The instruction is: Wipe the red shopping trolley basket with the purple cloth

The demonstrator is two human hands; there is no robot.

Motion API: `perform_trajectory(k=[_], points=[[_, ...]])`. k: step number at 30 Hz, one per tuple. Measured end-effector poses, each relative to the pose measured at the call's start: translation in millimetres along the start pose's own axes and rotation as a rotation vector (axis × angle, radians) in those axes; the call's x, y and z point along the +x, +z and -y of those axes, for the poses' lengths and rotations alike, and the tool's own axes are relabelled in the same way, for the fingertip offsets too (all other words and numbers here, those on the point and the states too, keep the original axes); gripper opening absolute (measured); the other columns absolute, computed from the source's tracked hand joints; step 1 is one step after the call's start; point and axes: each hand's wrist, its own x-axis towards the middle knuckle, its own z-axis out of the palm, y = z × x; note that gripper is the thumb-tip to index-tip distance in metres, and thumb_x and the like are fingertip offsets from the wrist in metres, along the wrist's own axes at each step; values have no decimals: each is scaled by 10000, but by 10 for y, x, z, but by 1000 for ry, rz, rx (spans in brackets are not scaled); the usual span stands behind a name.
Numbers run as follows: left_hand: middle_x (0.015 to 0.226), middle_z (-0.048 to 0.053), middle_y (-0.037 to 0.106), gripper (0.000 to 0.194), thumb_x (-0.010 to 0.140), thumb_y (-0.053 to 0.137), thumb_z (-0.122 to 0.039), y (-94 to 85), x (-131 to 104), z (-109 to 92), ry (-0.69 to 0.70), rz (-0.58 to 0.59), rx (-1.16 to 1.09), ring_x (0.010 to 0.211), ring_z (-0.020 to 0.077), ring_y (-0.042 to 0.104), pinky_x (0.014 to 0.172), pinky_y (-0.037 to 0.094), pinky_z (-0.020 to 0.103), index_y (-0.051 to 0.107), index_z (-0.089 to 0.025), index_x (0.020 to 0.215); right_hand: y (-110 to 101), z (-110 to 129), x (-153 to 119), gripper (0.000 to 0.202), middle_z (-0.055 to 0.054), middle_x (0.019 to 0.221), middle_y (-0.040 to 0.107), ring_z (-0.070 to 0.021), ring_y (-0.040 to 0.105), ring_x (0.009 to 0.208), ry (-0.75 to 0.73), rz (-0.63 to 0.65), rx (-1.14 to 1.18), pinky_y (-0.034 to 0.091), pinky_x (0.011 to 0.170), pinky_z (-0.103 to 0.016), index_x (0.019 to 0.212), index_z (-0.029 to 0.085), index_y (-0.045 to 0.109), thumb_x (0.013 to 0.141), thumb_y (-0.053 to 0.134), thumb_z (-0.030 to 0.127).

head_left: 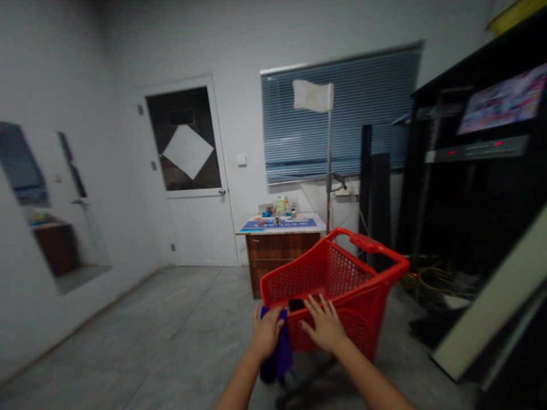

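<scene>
A red plastic shopping cart [359, 324] stands in front of me, its handle toward the right. My left hand [267, 333] is closed around a purple cloth [280, 356] at the cart's near left corner, and the cloth hangs down outside the basket. My right hand [325, 324] has its fingers spread over the basket's near rim, holding nothing. Whether its palm touches the rim I cannot tell. A small black object [296, 305] shows inside the basket, between my hands.
Behind the cart is a brown cabinet [282, 246] with small items on top. A pole with a white flag [311, 95] rises beside it. A door [200, 228] is at the left. On the right are a black rack [465, 193], cables and a leaning pale panel [487, 307].
</scene>
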Motion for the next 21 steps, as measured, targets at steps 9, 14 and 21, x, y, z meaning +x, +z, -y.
perform_trajectory(k=[9, 14, 21], points=[[1286, 65, 627, 378, 964, 358, -267, 82, -6, -36, -82, -61, -2, 1200, 244, 560, 1164, 6, 575, 544, -254, 1292, -87, -86, -59, 860, -9, 1566, 203, -310, 32, 1448, -9, -12, 7, 14, 1168, -479, 1462, 217, 349, 826, 251, 788], [1221, 70, 667, 367, 964, 351, -240, 50, 106, -378, -126, -36, 4, 1172, 253, 580, 1155, 40, 590, 566, -256, 1262, -129, -28, -96, 880, -21, 1565, 211, -326, 20, 1446, -14, 6, 35, 9, 1166, -494, 1461, 211, 350, 805, 305, 796], [1327, 73, 596, 392, 960, 383, -220, -24, 41, -299, -74, -31, 84, 1289, 269, 478, 1144, -3, 617, 534, -258, 1320, -102, -61, -83, 875, -18, 1571, 190, -334, 14, 1444, -23, -9, 58, 11, 1166, -496, 1467, 209, 337, 820, 265, 793]])
